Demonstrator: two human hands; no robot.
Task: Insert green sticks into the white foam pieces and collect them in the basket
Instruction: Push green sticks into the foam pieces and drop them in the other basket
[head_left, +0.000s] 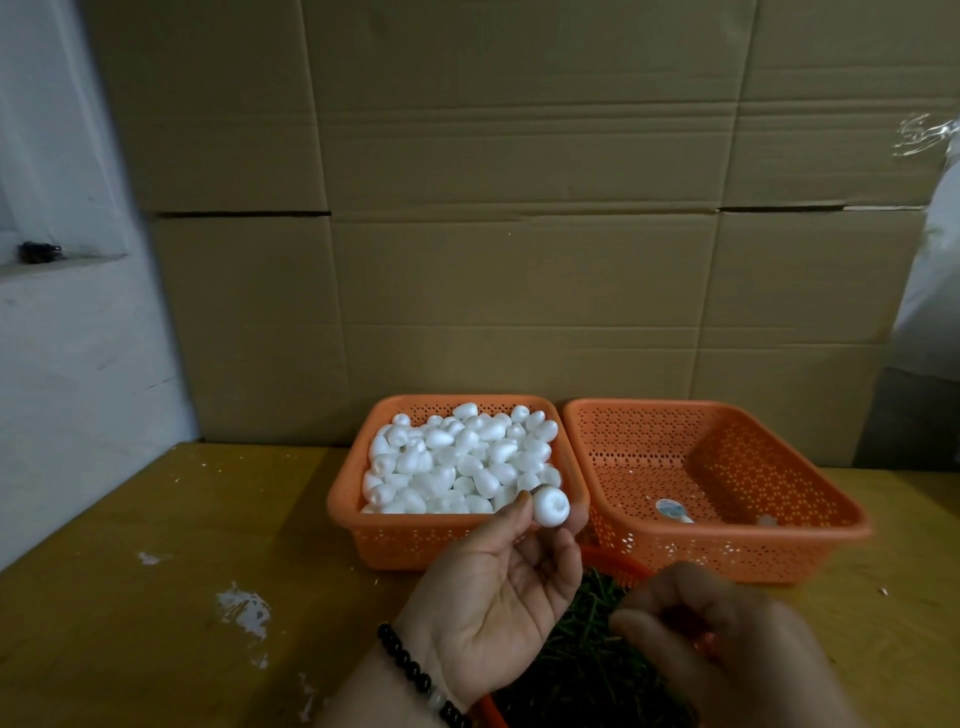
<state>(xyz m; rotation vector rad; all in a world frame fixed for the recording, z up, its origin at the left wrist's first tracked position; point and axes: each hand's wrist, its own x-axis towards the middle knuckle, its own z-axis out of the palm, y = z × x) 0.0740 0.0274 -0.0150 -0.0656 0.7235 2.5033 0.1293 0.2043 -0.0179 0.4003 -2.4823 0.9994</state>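
Left hand (498, 587) pinches 1 white foam piece (551, 507) at the fingertips, in front of the full left basket (395, 540). Right hand (727, 644), blurred, curls over green sticks (587, 649); grip unclear.

foam pieces (460, 460) in left basket (415, 540) | empty basket (727, 545) right, touching

Foam piece (551, 507): white, egg-shaped, pinched at fingertips, frame ctr, blunt end w/ dimple facing cam.
Foam stock (462, 460): heaped in left orange basket (410, 543), ctr.
Right basket (727, 548): near-bare, ctr-right.
Green sticks (582, 670): piled, bottom ctr.
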